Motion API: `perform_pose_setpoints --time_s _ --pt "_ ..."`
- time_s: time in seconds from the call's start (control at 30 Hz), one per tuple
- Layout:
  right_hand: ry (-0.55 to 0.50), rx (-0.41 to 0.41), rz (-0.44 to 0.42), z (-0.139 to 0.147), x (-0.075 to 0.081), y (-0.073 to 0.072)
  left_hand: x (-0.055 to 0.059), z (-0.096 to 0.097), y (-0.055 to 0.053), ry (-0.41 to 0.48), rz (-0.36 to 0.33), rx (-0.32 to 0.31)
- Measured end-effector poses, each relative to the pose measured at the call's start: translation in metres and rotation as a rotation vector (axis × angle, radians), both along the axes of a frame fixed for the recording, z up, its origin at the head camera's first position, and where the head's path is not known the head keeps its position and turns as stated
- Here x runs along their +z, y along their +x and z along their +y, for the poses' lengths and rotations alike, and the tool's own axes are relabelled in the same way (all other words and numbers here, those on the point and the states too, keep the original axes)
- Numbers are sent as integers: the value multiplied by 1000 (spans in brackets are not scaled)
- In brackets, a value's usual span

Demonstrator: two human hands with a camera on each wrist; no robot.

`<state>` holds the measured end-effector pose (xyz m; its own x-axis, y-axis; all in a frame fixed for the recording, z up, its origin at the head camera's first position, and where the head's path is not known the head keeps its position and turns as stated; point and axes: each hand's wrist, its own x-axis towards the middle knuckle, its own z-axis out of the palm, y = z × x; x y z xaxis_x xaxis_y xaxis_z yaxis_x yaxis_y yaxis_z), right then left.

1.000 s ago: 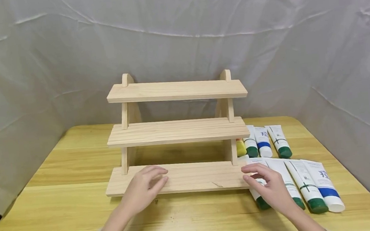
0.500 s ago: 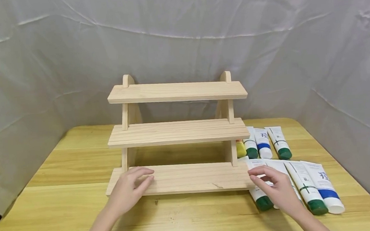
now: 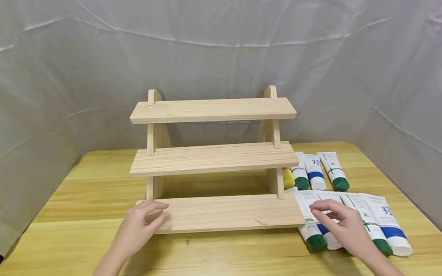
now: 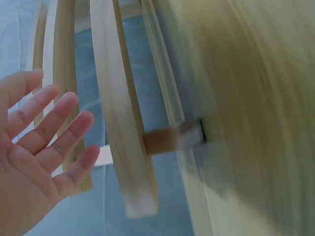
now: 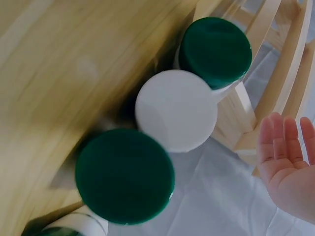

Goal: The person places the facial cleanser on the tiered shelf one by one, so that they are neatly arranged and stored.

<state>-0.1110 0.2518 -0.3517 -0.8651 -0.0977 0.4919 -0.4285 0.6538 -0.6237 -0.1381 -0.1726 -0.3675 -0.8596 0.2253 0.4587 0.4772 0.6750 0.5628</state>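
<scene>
A three-tier wooden shelf stands in the middle of the table with bare boards. My left hand hovers by the left end of its lowest board, fingers loosely bent and holding nothing. In the left wrist view that hand shows its palm and spread fingers beside the boards. Over the front row of squeeze tubes is my right hand, right of the shelf and apart from it. Its palm holds nothing in the right wrist view, where a white cap and green caps face the camera.
Behind the front row lie more tubes, among them a white one with a green cap and a yellow item partly hidden by the shelf. A blue-banded tube ends the front row. Grey cloth hangs round the wooden table.
My left hand has moved left along the lowest board to its left end. The right hand has drifted right, off the board's end and over the tubes. The shelf stays put.
</scene>
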Motion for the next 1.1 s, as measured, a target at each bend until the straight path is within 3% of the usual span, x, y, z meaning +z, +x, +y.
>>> perform_pose_setpoints --time_s 0.37,0.43,0.63,0.73,1.1 --pt "52 -49 -21 24 -6 1 2 -21 1 -13 -4 -11" --pt "58 -56 -28 36 -17 -5 2 -24 1 -19 -7 3" --pt "97 -111 -44 92 -73 -28 2 -35 1 -36 -28 24" --pt "106 -140 -60 109 -85 -32 -1 -41 0 -27 -61 16" --pt "106 -190 -81 139 -87 -32 -8 -54 -4 -35 -132 6"
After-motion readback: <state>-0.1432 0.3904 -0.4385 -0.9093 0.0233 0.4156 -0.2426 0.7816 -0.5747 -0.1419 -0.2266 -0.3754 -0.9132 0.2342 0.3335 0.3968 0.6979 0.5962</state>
